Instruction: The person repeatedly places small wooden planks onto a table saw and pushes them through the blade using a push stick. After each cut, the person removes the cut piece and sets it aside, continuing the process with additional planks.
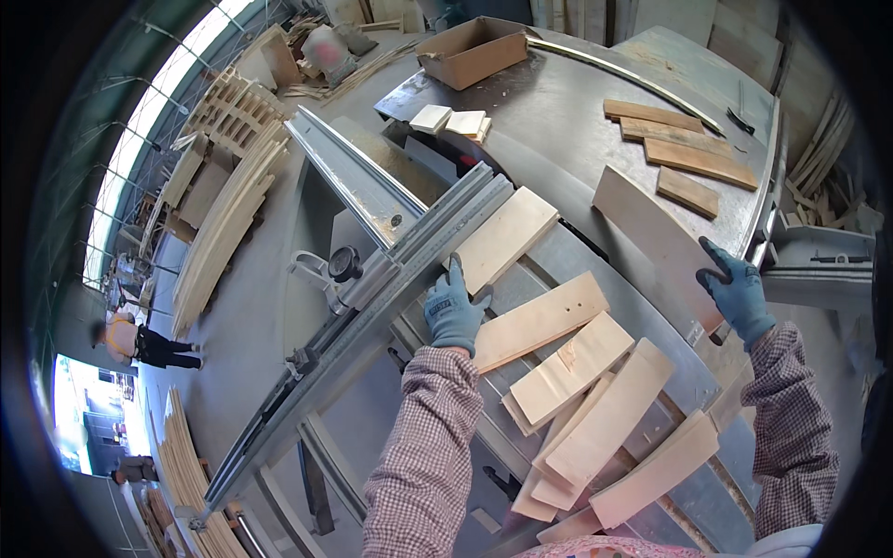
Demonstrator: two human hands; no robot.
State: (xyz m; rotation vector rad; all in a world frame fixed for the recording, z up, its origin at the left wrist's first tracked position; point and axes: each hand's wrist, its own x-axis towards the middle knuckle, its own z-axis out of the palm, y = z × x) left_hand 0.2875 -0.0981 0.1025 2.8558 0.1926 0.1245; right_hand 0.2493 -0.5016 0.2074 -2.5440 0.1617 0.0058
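The pale board [507,240] lies flat on the grey metal table [569,259], its long side next to the ridged metal rail [451,219]. The left hand [453,307], in a blue glove, is at its near end, with the pointing finger and thumb spread apart. They seem to touch the wood, but I can't tell if they pinch it. The right hand [739,288] has its finger and thumb parted at the far right end of a smooth, flat panel [651,242]; I can't tell if it grips it or just rests there, or what the panel is made of. The board looks thin and light, so one hand should lift it. It should be stiff, not bendy, and hard to break. Dry wood may slide easily on slick metal. The long sides look like the best place to hold, since the corners look sharp and could have splinters. More flat wood pieces [609,409] lie in a loose, messy pile, smooth and cream, and one strip [541,321] has small dark holes. Browner sticks [699,165] lie farther off, near an open brown cardboard box [474,54].
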